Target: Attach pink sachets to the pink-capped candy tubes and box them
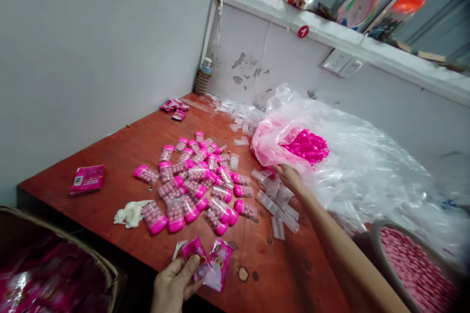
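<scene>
My left hand, low at the table's front edge, pinches pink printed packets that fan apart. A small white scrap shows by its fingers. My right hand reaches to the lower rim of a clear plastic bag, its fingers closed at the rim and partly hidden. Inside the bag's mouth lie bright pink caps. Below that hand are clear empty tubes. Between my hands and farther back spreads a heap of pink-capped tubes filled with pale pink balls.
A tub of pink balls stands at right, beside crumpled plastic sheeting. At lower left is a carton of pink packets. A flat pink pack, a white crumpled lump and a bottle are on the table.
</scene>
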The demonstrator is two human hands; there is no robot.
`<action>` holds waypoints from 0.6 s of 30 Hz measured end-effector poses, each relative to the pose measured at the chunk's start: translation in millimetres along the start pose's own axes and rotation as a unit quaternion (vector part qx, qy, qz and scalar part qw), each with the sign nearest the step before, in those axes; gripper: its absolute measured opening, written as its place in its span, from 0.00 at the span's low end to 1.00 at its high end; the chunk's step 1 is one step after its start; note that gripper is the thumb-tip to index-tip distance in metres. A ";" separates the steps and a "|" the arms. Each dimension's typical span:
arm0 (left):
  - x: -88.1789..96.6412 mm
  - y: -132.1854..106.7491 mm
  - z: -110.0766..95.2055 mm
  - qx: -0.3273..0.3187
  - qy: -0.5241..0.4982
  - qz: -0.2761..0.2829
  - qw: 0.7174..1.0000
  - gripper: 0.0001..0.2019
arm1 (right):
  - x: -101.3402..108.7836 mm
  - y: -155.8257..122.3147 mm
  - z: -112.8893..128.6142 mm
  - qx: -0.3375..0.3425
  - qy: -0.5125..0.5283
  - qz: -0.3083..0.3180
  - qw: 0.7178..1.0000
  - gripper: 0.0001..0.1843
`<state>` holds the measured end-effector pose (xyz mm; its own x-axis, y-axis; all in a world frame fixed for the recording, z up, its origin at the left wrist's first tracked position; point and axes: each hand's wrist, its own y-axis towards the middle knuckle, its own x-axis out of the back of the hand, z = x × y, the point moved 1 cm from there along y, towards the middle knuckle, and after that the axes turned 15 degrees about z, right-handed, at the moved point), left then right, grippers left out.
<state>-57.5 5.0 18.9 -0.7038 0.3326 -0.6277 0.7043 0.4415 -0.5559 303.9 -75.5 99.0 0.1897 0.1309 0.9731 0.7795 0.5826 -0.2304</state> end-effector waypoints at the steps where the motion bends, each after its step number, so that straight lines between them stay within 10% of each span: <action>1: 0.1 -0.8 0.0 -0.004 0.002 0.005 1.000 0.16 | -2.9 -7.9 2.2 0.009 -0.005 -0.004 1.000 0.22; 9: 4.8 -1.3 5.9 -0.047 0.004 0.022 0.999 0.08 | -42.8 -40.1 70.2 0.155 -0.044 0.006 0.987 0.16; 18: -9.4 -12.9 0.7 -0.076 -0.121 -0.014 0.990 0.03 | -40.3 -30.7 74.1 0.208 -0.013 0.010 0.978 0.09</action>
<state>-60.0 -4.4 31.6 -0.6677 0.1174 -0.7351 0.6497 0.5738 -0.4986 228.1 -39.2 67.6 0.1832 0.1636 0.9694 0.4642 0.8548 -0.2320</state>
